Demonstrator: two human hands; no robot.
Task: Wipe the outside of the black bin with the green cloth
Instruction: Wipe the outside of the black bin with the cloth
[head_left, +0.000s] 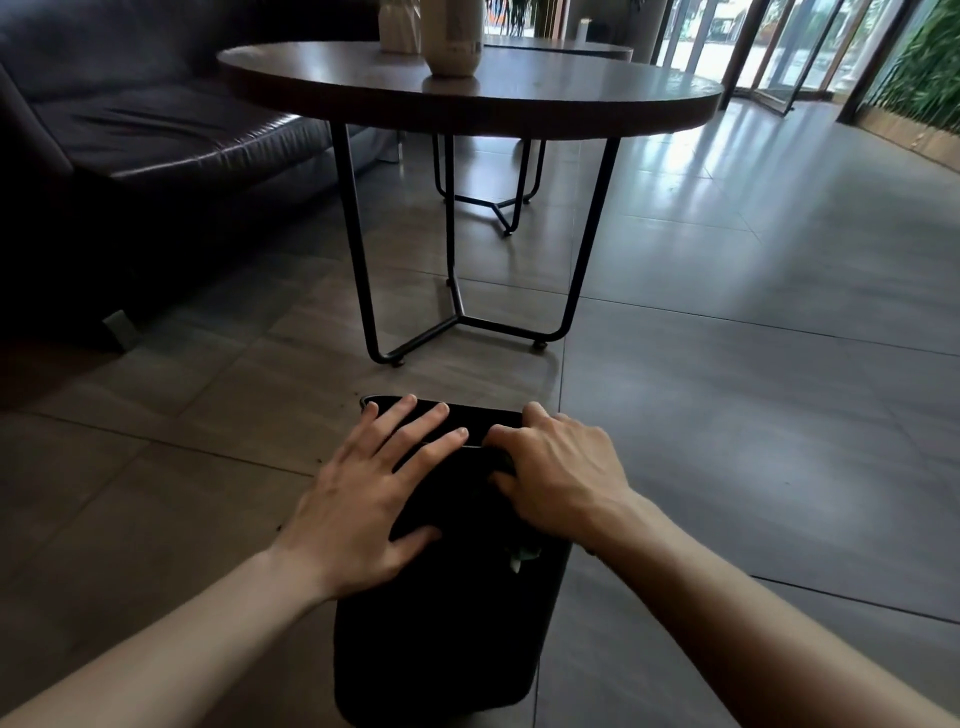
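The black bin (441, 649) lies on the tiled floor just in front of me, its long side pointing away. My left hand (363, 514) rests flat on the bin's upper face with fingers spread, holding nothing. My right hand (561, 478) is curled on the bin's right upper edge, closed over a dark wad. A small pale-green scrap of the green cloth (523, 552) shows under my right wrist. The hand hides the rest of the cloth.
A round wooden table (649, 111) on thin black metal legs (462, 314) stands just beyond the bin, with a pale vase (451, 36) on it. A dark leather sofa (130, 130) fills the left. Open tiled floor (753, 389) stretches right toward glass doors.
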